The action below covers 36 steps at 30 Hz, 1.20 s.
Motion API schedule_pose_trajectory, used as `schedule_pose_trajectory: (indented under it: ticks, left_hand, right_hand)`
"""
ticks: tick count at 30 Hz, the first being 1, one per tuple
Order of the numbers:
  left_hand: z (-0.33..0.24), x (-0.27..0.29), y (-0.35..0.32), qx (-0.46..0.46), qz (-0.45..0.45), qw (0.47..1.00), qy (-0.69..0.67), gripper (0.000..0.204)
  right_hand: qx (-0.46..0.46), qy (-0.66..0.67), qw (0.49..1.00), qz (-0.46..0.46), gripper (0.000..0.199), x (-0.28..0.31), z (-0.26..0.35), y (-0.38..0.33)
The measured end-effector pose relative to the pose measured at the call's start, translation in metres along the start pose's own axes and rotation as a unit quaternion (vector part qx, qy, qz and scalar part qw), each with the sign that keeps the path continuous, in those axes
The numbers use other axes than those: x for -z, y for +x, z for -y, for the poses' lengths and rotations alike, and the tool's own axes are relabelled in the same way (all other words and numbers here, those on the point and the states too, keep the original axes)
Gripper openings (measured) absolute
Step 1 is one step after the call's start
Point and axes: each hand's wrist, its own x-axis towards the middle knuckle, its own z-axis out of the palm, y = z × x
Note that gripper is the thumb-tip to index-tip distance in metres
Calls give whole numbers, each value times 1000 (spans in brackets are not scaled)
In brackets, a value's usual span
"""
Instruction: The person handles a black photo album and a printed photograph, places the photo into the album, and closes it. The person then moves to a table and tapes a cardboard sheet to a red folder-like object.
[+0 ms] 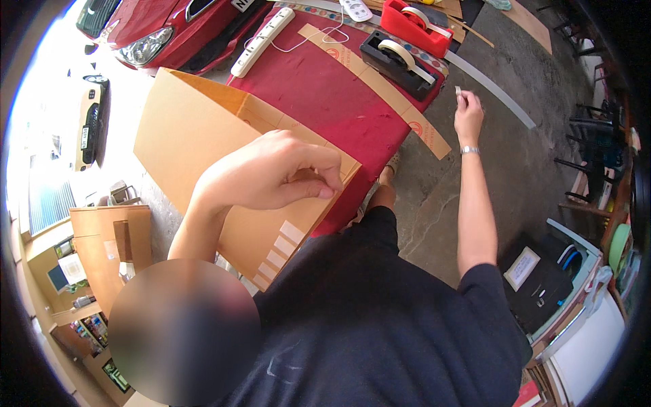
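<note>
A tan cardboard box [196, 142] stands on the red-covered table, its near side sloping toward my body. Several short pale tape strips [288, 233] lie in a row along its near edge. Over the top of this side is my left hand [278, 169], with fingers curled and the thumb pinched to the fingertips near the box's right edge; what is between them, if anything, is hidden. My right hand [469, 119] is held out to the right, closed in a pinch on a small whitish piece of tape [458, 90]. It is beside a black tape dispenser [400, 64].
A red tape dispenser [417, 26] sits behind the black one. A long cardboard strip [373, 85] crosses the red table [291, 85] and overhangs its edge. A white power strip [263, 42] lies at the far left. A red car [163, 34] stands beyond.
</note>
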Motion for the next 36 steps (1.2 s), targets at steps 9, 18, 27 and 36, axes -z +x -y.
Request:
schedule_pose_trajectory:
  ticks: [9,18,27,36]
  left_hand:
    - [4,-6,-6,-36,-22,999,28,14]
    - [3,-12,-9,-42,-21,998,30,13]
    - [10,-15,-11,-72,-29,996,35,13]
    - [7,-14,-9,-54,-25,998,32,14]
  right_hand:
    - [-234,542,762,267,49,167,309,-116]
    - [-190,464,815,290,34,161,352,-123]
    - [-202,427,826,308,36,162,358,-119]
    - [-103,143,970,167,53,143,371,-127]
